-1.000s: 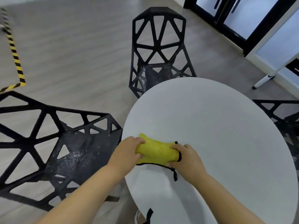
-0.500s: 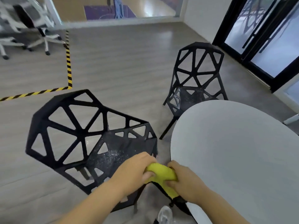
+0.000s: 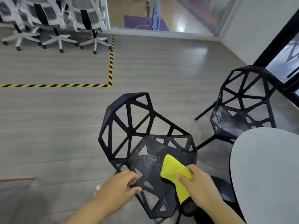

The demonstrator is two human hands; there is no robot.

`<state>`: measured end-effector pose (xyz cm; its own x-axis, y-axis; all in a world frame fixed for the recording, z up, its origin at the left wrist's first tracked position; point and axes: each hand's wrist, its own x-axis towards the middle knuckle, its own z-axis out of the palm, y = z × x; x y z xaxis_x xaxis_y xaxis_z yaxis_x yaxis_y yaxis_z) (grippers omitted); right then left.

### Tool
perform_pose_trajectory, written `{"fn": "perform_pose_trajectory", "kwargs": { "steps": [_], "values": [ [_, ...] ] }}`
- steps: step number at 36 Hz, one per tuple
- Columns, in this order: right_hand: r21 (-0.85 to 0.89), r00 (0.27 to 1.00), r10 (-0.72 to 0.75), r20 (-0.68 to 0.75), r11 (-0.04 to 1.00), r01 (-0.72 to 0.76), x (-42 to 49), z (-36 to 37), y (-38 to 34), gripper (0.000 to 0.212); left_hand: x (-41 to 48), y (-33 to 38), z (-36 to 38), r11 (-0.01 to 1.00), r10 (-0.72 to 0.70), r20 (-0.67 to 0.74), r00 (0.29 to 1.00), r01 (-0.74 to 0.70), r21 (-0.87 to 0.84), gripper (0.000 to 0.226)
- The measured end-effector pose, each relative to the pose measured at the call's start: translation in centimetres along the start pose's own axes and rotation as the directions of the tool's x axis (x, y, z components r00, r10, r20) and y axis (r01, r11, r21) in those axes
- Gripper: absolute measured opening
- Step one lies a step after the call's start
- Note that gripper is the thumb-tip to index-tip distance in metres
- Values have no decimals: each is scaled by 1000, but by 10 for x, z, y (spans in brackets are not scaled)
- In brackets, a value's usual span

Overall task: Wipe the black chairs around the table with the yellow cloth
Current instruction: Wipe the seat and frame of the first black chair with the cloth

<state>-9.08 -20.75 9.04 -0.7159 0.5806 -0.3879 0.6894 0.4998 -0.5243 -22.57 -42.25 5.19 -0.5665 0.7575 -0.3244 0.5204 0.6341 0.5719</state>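
Cloth (image 3: pixel 175 170) lies bunched on the chair (image 3: pixel 129 120) seat, gripped in the curled fingers of the right hand (image 3: pixel 200 188); the left hand (image 3: pixel 119 188) grips the seat's near edge. Bunched so, it may skip the white specks (image 3: pixel 149 159) beside it or snag in the open triangles.

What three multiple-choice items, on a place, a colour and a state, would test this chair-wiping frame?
1. Where does the yellow cloth lie? A on the table; B on the near chair's seat; C on the floor.
2. The floor tape is striped: A yellow and black; B red and white; C blue and white.
3. The left hand: A hangs free; B holds the cloth; C grips the near chair's frame.
Answers: 1 B, the right hand holds it on the seat; 2 A, stripes show plainly; 3 C, its fingers curl round a front strut.
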Motion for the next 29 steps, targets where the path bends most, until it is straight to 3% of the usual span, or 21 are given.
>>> {"fn": "perform_pose_trajectory", "kwargs": {
  "steps": [6,12,18,21,26,29],
  "values": [
    [50,1000,-27,16,998,26,33,12,-36,21,-2,-27,-12,989,-111,-66,992,104,-105,9],
    [9,993,-118,9,993,118,70,22,-56,20,11,-54,-11,977,-198,-145,970,182,-112,14],
    [-17,988,-156,-5,988,156,114,50,-59,14,41,-97,-7,970,-231,-312,922,195,-143,13],
    [6,982,-183,-35,983,183,144,75,-55,16,66,-122,-5,961,-260,-437,861,189,-200,24],
    [56,976,-209,-67,976,213,190,126,-43,17,101,-160,7,937,-324,-689,649,120,-328,52],
    [123,970,-231,-79,963,240,208,154,-33,19,120,-181,17,921,-347,-690,636,92,-378,59]
  ]
}}
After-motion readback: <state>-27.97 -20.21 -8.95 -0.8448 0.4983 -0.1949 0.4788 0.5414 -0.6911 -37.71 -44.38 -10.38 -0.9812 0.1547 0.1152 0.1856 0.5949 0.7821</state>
